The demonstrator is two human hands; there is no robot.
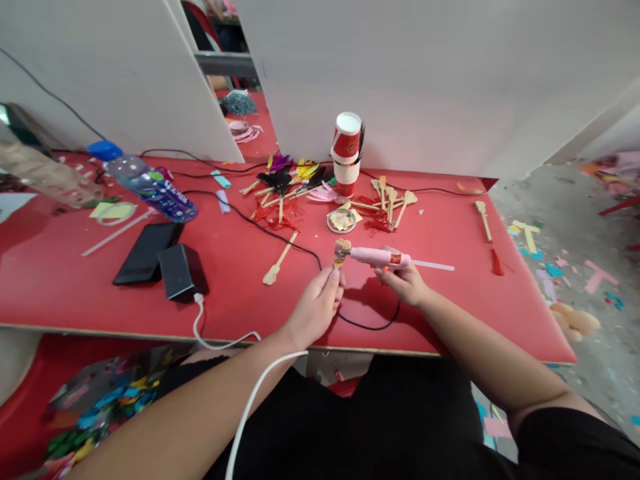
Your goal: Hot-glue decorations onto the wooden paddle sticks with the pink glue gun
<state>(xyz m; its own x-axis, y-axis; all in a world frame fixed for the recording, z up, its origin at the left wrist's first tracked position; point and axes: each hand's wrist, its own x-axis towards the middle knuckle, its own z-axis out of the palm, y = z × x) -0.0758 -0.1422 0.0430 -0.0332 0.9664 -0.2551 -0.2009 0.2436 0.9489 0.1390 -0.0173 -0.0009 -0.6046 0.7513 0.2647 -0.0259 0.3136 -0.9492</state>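
My left hand pinches the lower part of a small wooden stick with a wide shaped head, held upright above the table. My right hand is wrapped round a pink glue gun, with a clear glue stick jutting from its back. The gun's metal nozzle points left and meets the stick's head, or lies just in front of it; I cannot tell which. Behind my hands lies a small round dish with yellowish scraps in it. Another wooden stick rests on the table to the left.
Stacked paper cups stand at the back, between feathered sticks and plain sticks with red tassels. A bottle, a phone and a black box with a white cable are on the left. A black cord crosses the red table.
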